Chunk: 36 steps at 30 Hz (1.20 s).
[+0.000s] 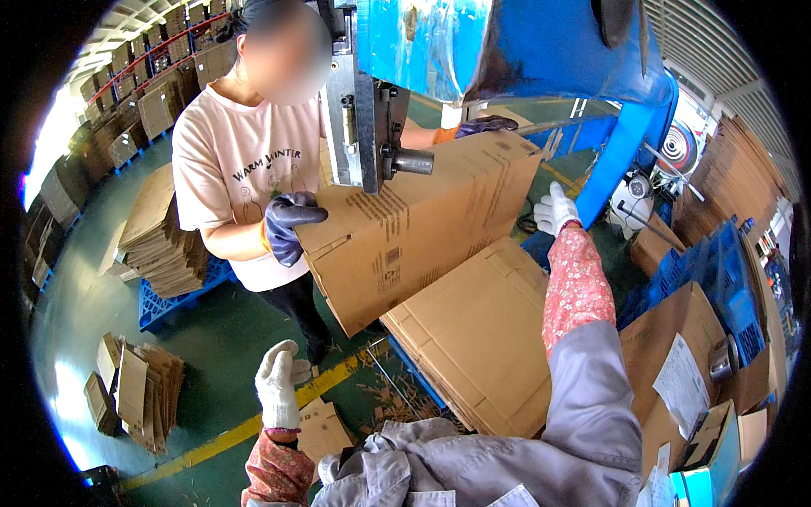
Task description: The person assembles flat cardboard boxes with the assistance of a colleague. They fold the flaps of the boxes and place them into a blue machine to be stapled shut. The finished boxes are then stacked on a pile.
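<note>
My left hand (280, 384), in a white glove, is held in the air over the floor, its fingers raised and empty. My right hand (556, 209), also white-gloved, reaches forward just past the right end of a printed brown cardboard box (431, 220). Its fingers are stretched, and I see nothing in them. The box stands tilted under a dark machine head (363, 127). A person across from me grips it with dark gloves, one glove (290, 224) at its left corner, another (486, 127) at its far edge. Between my arms lies a stack of flat cardboard sheets (477, 329).
The blue machine arm (583, 59) hangs overhead. Piled cardboard (165, 237) rests on a blue pallet (182, 302) at left, with more bundles (139, 393) on the floor. Cardboard scraps litter the floor near a yellow line (224, 439). Boards and a blue pallet (718, 279) stand at right.
</note>
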### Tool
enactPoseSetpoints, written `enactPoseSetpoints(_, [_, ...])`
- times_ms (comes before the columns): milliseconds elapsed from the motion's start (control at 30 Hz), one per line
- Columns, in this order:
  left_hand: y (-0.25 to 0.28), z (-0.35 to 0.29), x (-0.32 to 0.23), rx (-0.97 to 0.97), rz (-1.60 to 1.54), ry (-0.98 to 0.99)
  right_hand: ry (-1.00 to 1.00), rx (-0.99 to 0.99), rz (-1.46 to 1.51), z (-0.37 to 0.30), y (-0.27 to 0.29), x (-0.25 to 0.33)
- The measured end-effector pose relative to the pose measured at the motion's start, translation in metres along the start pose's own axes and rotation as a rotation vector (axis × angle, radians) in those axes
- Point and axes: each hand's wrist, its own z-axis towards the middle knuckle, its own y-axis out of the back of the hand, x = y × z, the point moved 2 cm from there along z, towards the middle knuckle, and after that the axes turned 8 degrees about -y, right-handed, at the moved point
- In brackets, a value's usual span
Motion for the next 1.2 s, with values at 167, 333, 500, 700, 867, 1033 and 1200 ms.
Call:
enactPoseSetpoints(167, [0.005,-0.006,0.017,0.058,-0.035,0.079,-0.013,-0.026,-0.069,-0.009,0.0,-0.008])
enactPoseSetpoints(333, [-0.001,-0.011,0.022,0.067,-0.063,0.163,0.046,-0.034,-0.119,-0.012,-0.004,-0.002])
enactPoseSetpoints(500, [-0.007,-0.016,0.034,0.101,-0.122,0.23,0.112,-0.157,-0.274,-0.018,-0.006,0.006])
enactPoseSetpoints(700, [-0.018,-0.019,0.028,0.124,-0.098,0.259,0.138,-0.09,-0.213,-0.021,-0.012,0.011])
enactPoseSetpoints(867, [-0.033,-0.027,0.012,0.167,-0.161,0.262,0.144,-0.053,-0.161,-0.022,-0.012,0.009])
enactPoseSetpoints(1033, [-0.047,-0.028,0.009,0.21,-0.181,0.257,0.157,-0.049,-0.116,-0.015,0.003,0.007])
enactPoseSetpoints(1200, [-0.046,-0.029,0.003,0.249,-0.166,0.249,0.159,-0.106,-0.072,-0.011,0.009,-0.002])
